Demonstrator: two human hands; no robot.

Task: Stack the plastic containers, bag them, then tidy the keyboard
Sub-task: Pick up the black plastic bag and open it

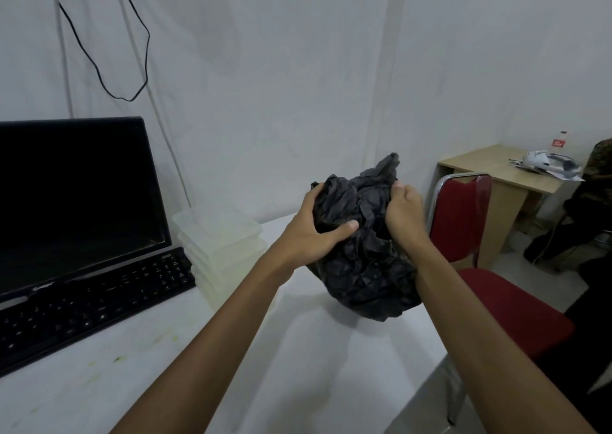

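Both hands are closed on a crumpled black bag (364, 261), which is held above the white worktop (298, 367): the left hand (318, 231) is gripped on its left side with the thumb pressed across the front, and the right hand (405, 215) is clenched on its upper right. Translucent plastic containers (222, 244) are stacked on the worktop just left of the bag, beside the right end of a black keyboard (96, 301) set before a dark monitor (76, 201).
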